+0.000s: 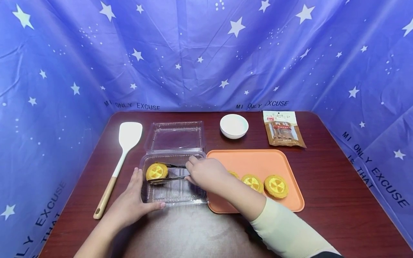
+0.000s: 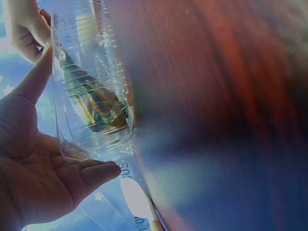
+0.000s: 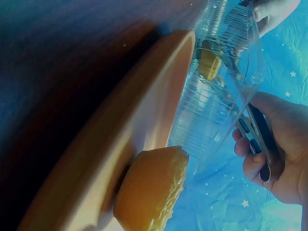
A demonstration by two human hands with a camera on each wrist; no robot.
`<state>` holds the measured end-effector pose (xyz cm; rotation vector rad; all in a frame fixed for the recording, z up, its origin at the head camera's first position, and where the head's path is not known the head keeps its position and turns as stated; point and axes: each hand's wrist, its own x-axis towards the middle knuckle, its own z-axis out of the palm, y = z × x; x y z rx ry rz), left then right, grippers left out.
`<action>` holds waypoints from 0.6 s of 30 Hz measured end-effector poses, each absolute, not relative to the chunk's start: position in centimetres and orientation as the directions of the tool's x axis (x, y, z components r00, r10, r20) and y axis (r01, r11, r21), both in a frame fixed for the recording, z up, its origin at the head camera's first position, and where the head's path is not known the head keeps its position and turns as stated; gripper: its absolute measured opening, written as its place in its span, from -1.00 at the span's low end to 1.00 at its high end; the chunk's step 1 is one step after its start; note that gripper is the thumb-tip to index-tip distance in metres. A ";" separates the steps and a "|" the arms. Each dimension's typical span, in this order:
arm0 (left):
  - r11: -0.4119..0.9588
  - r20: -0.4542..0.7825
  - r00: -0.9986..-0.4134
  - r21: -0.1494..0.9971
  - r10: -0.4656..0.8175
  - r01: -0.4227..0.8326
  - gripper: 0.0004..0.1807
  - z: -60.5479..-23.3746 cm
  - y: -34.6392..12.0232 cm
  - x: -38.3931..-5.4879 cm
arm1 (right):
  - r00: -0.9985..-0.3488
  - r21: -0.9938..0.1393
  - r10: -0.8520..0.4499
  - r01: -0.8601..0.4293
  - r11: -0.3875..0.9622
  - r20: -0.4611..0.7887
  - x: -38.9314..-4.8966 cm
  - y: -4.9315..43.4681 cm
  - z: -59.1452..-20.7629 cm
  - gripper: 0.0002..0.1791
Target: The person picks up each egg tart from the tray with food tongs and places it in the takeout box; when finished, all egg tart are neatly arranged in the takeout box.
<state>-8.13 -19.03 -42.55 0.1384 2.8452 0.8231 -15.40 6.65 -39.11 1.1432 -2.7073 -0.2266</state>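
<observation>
The step in hand looks to be setting a tart [image 1: 156, 172] into the left end of a clear container [image 1: 175, 191], close inside the fingers of the left hand [image 1: 130, 200]. The tongs [image 1: 171, 178] reach leftward from the right hand [image 1: 206, 173], one arm at either side of the tart; whether the tips squeeze it or merely flank it, I cannot tell. The next move probably calls for letting those arms spread clear of the crust, then drawing back toward the right without dragging the tart along. Three other tarts [image 1: 276, 186] lie on the orange tray [image 1: 255, 159] below and to the right of the right hand (one is mostly hidden by the forearm), so more trips seem likely.

As for the hands, the right comes in over the container's right side, back upward, fingers curled round the tongs, its forearm slanting across the tray. The left clasps nothing: its fingers lie straight against the container's left side, thumb spread along the near rim, apparently steadying it. Beyond both hands, the lid [image 1: 177, 138] lies folded back on the surface [image 1: 335, 200]
</observation>
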 end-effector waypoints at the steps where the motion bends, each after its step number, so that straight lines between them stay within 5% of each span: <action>1: 0.842 -0.144 -0.980 0.538 0.137 0.039 0.58 -42.5 -19.0 -8.1 | -0.686 0.217 -0.717 -0.687 0.694 0.122 -15.4 6.6 -39.1 -0.61; 18: 0.837 -0.145 -0.981 0.546 0.131 0.031 0.58 -42.5 -19.0 -8.2 | -0.662 0.202 -0.717 -0.688 0.697 0.220 -14.9 8.1 -38.7 -0.55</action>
